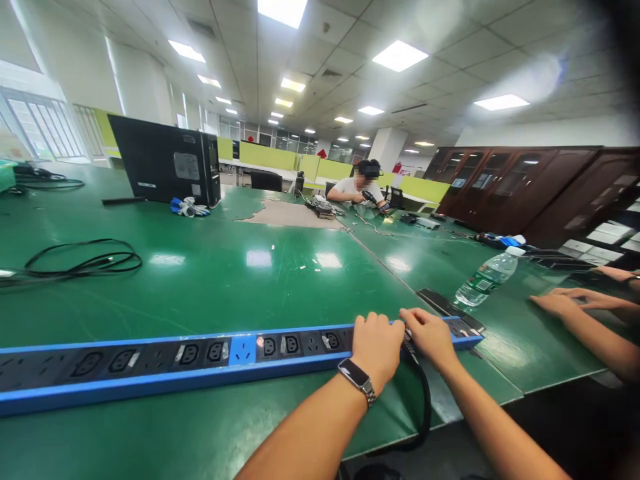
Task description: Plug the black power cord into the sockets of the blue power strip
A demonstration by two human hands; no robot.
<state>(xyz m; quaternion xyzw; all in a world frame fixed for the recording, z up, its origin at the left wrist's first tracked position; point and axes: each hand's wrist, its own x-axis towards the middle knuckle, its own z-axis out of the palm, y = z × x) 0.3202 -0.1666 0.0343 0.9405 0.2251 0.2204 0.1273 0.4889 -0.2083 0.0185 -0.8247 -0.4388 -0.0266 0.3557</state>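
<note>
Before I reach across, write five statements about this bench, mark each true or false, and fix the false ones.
1. The power strip has a blue casing. True.
2. Both hands are at the power strip's left end in the picture. False: the left hand and right hand are toward its right end.
3. A black cable shows between the two forearms. True.
4. The computer tower is at the picture's right edge. False: the computer tower is on the left side.
5. The bottle has a white cap. True.
</note>
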